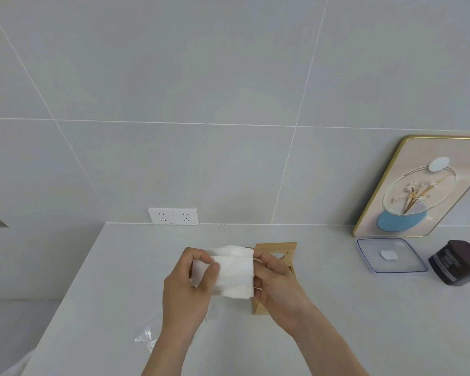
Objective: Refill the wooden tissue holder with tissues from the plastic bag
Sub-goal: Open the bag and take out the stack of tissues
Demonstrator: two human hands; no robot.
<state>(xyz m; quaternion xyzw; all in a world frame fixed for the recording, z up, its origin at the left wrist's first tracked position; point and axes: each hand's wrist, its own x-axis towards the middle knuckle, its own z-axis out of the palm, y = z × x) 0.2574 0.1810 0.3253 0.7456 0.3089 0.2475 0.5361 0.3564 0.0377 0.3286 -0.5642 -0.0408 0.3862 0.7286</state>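
A white stack of folded tissues [235, 272] is held up above the counter between both hands. My left hand [187, 289] grips its left end with thumb on the front. My right hand [276, 283] grips its right end. Behind and below my right hand stands the wooden tissue holder [278, 249], light-coloured, with a cut-out in its face; its lower part is hidden by the hand. A clear plastic bag [147, 339] lies crumpled on the counter under my left forearm.
On the pale counter [106, 280] at right lie a clear plastic lid [390, 255] and a dark jar [457, 263]. A gold-framed picture [423, 185] leans on the tiled wall. Two wall sockets [173, 216] sit just above the counter's back edge.
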